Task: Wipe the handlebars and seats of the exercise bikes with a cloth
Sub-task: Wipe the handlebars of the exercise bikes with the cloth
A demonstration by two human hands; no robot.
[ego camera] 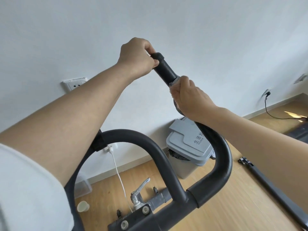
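The cloth point(175, 90) is a thin grey mesh rag, wrapped round the right prong of the handlebar point(216, 144) just below its rubber end grip. It looks light and limp, likely to bunch or slide unless squeezed tight, so the best hold is the one shown: fingers closed all round it with the tube inside. The right hand point(191, 97) is clenched on the cloth and bar together; only the cloth's edges show above and below the fist. The left hand point(136, 55) pinches the capped tip of the same prong, fingers closed on it, probably steadying it. The handlebar is a stiff black padded loop, curving down to a clamp with bolts at the near edge of view; its foam should give slightly and drag against the cloth. Judging by the grip, this prong is mid-wipe; the left loop and the seat, not in view, remain. Beyond, on the wooden floor by the white wall, stand a grey lidded bin point(188, 147) and a white charging cable point(120, 177).
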